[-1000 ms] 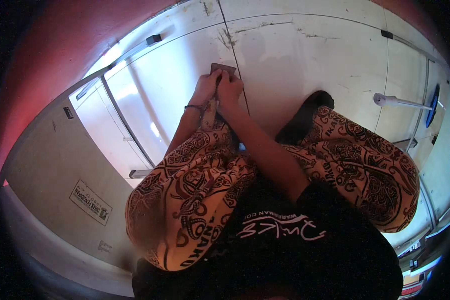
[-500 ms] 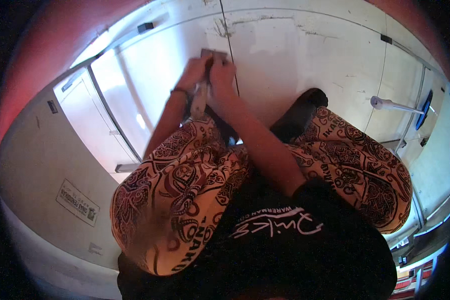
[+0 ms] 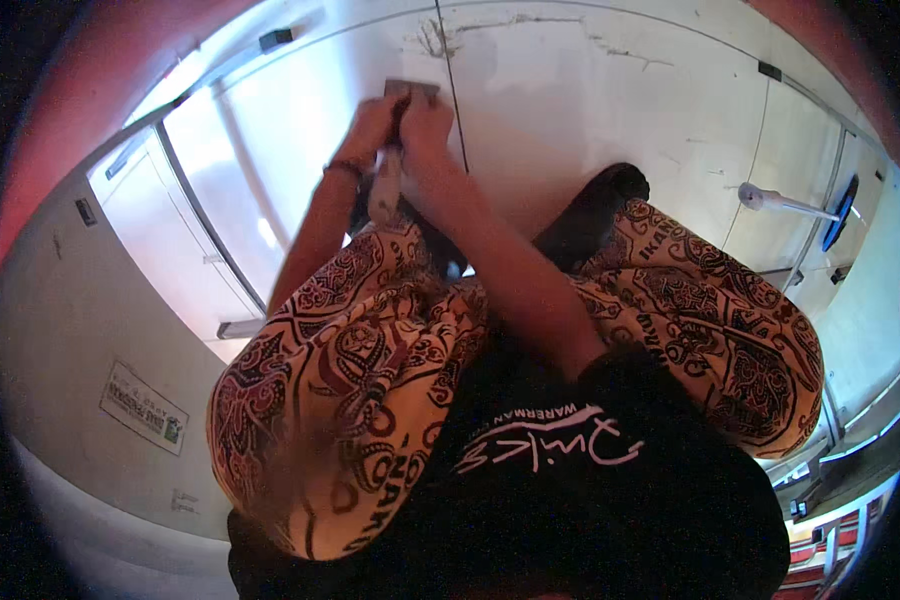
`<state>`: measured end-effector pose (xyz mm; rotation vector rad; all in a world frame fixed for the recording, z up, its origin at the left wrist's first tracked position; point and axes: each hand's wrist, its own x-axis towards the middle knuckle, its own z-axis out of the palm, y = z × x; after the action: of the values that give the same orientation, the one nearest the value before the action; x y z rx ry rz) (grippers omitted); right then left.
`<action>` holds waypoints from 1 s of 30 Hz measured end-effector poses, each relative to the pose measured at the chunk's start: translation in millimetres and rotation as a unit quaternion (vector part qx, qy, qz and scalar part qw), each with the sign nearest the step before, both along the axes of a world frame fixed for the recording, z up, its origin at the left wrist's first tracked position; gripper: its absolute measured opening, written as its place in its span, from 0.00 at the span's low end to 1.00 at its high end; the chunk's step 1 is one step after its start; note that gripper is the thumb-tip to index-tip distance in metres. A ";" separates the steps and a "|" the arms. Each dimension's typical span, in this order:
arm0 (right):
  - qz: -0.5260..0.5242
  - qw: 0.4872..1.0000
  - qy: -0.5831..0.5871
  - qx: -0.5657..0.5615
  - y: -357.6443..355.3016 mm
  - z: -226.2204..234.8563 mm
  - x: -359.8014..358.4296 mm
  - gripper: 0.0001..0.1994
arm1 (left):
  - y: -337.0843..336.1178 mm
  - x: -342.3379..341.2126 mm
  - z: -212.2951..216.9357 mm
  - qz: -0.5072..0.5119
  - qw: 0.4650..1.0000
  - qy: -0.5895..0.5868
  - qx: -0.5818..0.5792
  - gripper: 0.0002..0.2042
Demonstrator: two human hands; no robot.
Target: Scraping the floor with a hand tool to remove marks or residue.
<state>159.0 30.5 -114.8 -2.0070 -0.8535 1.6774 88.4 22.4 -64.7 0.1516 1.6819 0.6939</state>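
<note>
Clamping bare left hand and bare right hand around a dark-bladed, flat, metal-looking scraper over glossy white floor tiles, just left of a dark straight seam. Could snag there if pushed rightward, or skid if gripped loosely.

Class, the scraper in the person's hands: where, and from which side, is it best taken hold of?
Likely best by the pale handle, from the person's own side: it is narrow, and its end juts toward the body, below the left hand and right hand, which cover the part nearer the blade. The wide, flat blade points away.
</note>
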 end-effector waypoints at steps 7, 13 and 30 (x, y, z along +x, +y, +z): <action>-0.125 0.989 0.070 0.023 32.8 13.8 -16.2 0.18 | 29.9 -22.6 -3.2 -0.099 0.995 0.013 0.017 0.24; -0.081 0.995 -0.017 -0.055 -29.6 50.6 -8.0 0.21 | -20.9 -11.0 25.9 -0.152 0.988 0.002 -0.035 0.26; -0.387 0.917 0.087 -0.042 49.9 62.4 -76.2 0.20 | 92.1 -65.0 23.9 -0.401 0.906 0.106 -0.090 0.28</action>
<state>82.8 80.5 -52.3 -1.8426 0.0998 1.3847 23.4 114.5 -40.8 0.7616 1.6801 -0.1044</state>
